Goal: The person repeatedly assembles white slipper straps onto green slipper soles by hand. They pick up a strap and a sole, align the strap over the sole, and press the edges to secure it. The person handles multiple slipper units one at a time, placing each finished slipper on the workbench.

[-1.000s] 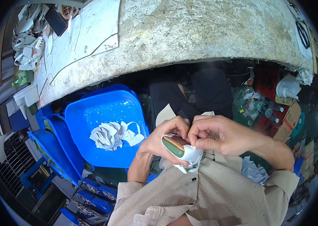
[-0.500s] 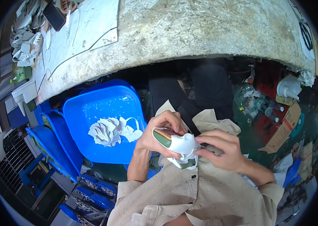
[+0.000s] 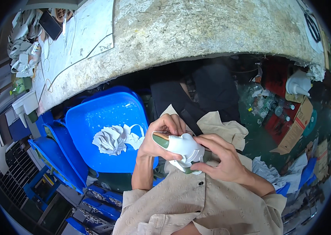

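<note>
Held between both hands at lap level, below the table (image 3: 197, 35) edge: a white shoe (image 3: 181, 150) with green insole, beside a blue bin (image 3: 95, 113) of white offcuts (image 3: 112, 139). Left hand (image 3: 159, 139) wrapped around the toe end, right hand (image 3: 218, 158) pinching the strap side. Probably light, part stiff, part floppy; best gripped by the sole, not the straps.

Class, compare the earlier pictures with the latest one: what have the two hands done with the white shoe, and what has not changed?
The right hand dropped from the white shoe's top to its lower right side. The left hand keeps gripping the toe end. The blue bin and the white pieces inside it stayed put.
</note>
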Demonstrator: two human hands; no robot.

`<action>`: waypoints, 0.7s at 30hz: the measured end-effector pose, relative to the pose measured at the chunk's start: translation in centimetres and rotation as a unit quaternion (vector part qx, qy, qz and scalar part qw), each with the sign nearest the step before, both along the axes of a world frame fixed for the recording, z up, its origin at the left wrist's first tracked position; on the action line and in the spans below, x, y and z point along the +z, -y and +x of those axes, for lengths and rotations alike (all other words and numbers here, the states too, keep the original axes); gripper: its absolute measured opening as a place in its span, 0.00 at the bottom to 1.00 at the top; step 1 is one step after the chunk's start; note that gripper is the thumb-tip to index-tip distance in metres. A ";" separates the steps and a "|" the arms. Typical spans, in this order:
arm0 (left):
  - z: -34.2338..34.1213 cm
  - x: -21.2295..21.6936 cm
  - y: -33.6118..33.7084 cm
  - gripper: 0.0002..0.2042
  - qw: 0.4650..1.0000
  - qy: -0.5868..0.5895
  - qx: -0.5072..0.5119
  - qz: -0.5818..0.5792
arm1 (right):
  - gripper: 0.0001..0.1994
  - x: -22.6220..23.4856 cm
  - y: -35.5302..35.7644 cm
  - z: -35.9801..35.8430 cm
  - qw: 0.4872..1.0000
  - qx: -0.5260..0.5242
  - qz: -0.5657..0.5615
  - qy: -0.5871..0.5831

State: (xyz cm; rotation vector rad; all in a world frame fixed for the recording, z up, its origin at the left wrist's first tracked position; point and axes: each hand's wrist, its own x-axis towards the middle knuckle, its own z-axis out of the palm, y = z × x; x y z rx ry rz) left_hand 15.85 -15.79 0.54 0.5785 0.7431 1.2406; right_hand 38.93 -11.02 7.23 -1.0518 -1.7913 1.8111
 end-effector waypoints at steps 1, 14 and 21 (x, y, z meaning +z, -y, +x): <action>0.0 0.1 0.1 0.30 1.000 -0.007 -0.005 0.002 | 0.30 0.0 0.1 -0.2 1.000 0.010 -0.002 0.006; -0.4 -0.6 0.3 0.31 0.997 -0.054 -0.023 0.054 | 0.38 0.7 0.5 -0.7 0.999 0.038 0.038 0.012; -0.5 -0.2 0.4 0.30 0.998 -0.049 -0.021 0.029 | 0.37 1.0 -0.6 -1.0 0.999 0.050 0.016 0.015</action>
